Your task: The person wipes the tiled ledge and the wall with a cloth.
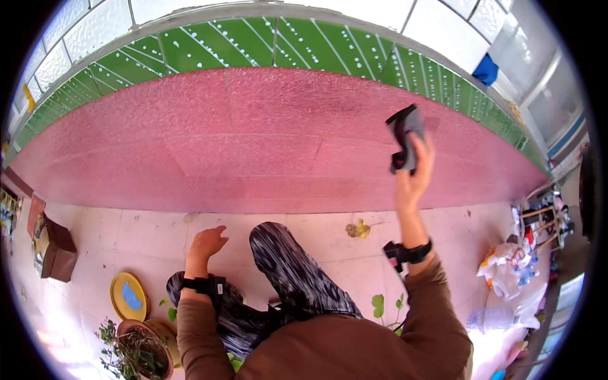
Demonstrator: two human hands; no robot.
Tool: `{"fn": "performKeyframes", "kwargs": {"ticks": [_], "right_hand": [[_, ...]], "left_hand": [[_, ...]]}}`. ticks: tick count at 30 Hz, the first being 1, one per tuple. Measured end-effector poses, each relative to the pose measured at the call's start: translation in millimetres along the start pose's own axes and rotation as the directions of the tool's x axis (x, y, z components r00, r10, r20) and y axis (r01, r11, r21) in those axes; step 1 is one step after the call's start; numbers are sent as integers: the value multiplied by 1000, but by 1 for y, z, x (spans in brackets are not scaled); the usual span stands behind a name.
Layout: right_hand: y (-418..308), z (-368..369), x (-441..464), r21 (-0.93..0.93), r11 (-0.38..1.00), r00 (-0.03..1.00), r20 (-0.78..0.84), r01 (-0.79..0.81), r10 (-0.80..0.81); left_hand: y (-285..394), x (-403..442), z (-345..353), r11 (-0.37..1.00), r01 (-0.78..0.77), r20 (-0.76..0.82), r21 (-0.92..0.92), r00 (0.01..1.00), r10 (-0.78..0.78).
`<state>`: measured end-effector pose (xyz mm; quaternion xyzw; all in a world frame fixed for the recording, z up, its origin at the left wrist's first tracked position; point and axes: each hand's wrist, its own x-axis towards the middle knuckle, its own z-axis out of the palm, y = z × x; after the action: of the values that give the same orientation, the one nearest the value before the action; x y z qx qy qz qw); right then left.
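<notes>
My right hand (418, 171) holds a dark grey and black cloth-like item (405, 130) against or just over the right part of the pink wall surface (272, 139); whether it touches cannot be made out. The item is slightly blurred, with black edges and a small red patch. Low on the left, my left hand (208, 242) hangs over my knee area with its fingers apart and nothing in it. Both wrists wear black straps.
Green tiles (221, 44) run above the pink surface. A dry leaf (358, 229) lies on the floor. At left are a brown box (59, 253), a yellow dish (114, 297) and a potted plant (166, 339). Plastic bags (503, 269) lie at right.
</notes>
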<state>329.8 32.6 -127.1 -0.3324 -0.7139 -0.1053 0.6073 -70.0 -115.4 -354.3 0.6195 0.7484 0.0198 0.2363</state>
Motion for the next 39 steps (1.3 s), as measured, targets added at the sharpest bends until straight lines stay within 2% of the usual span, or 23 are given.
{"fn": "performKeyframes", "kwargs": {"ticks": [1,2,4,5,7,8,10,11,13,15,17,20,21,23,24,26,27,28,30,32,33,35,39], "right_hand": [[2,18,-19,116,983,989,36,-145,141],[11,34,-24,145,978,988,46,-153,148],[27,73,-20,120,983,987,-59,-140,148],[33,91,-9,161,976,987,-46,-143,152],[32,122,17,2,1000,975,-220,-2,2],[29,132,21,42,999,977,-214,-3,12],[23,151,26,-154,974,952,-232,165,-198],[22,157,17,-130,978,954,-233,163,-190],[25,158,-23,-282,943,979,148,177,-139],[38,158,-78,-405,854,849,522,327,-77],[52,163,-136,-287,878,753,648,383,-117],[87,169,-190,-206,835,688,680,510,-253],[96,164,-190,-74,795,528,784,602,-327],[117,156,-184,59,737,336,863,674,-376],[130,163,-176,212,727,264,836,653,-481],[137,181,-142,202,408,140,732,890,-667],[118,178,-104,148,362,148,724,920,-673],[89,172,-54,72,365,205,719,928,-664],[26,153,31,-115,538,449,709,835,-545],[-8,149,75,-240,662,641,609,710,-467],[-9,153,75,-223,677,685,470,702,-556],[-20,166,61,-221,709,726,396,669,-562],[-6,209,-4,-232,734,760,347,638,-550]], "left_hand": [[-4,5,6,999,-37,-12,7,999,38],[-10,8,11,998,-67,-26,14,997,68],[-11,8,13,999,-50,-32,8,998,50],[-7,10,14,997,-75,-37,1,996,75],[-3,10,14,996,-85,-57,-33,995,83],[-1,10,14,996,-72,-58,-47,996,69],[5,12,11,998,-30,-70,-62,997,26],[8,13,10,998,-47,-63,-48,997,44],[12,16,11,997,-66,-47,-27,997,65],[12,20,16,996,-86,-32,-9,996,86],[18,17,9,998,-64,-15,-9,998,64],[17,14,7,1000,-29,1,-6,1000,29],[17,15,8,1000,-24,-1,3,1000,24],[9,15,15,999,-45,-30,-13,999,45],[6,16,18,999,-51,-58,-18,997,49],[9,15,17,998,-53,-48,-15,997,52],[10,13,14,999,-48,-34,2,998,48],[12,11,10,998,-54,-31,-16,998,53],[15,9,8,998,-58,-26,-29,998,58],[13,6,4,999,-45,-35,-13,998,44],[10,6,5,1000,-27,-37,-11,999,27],[7,10,11,997,-74,-76,-16,994,73],[28,-1,-7,995,-87,-47,-42,995,85]]}}
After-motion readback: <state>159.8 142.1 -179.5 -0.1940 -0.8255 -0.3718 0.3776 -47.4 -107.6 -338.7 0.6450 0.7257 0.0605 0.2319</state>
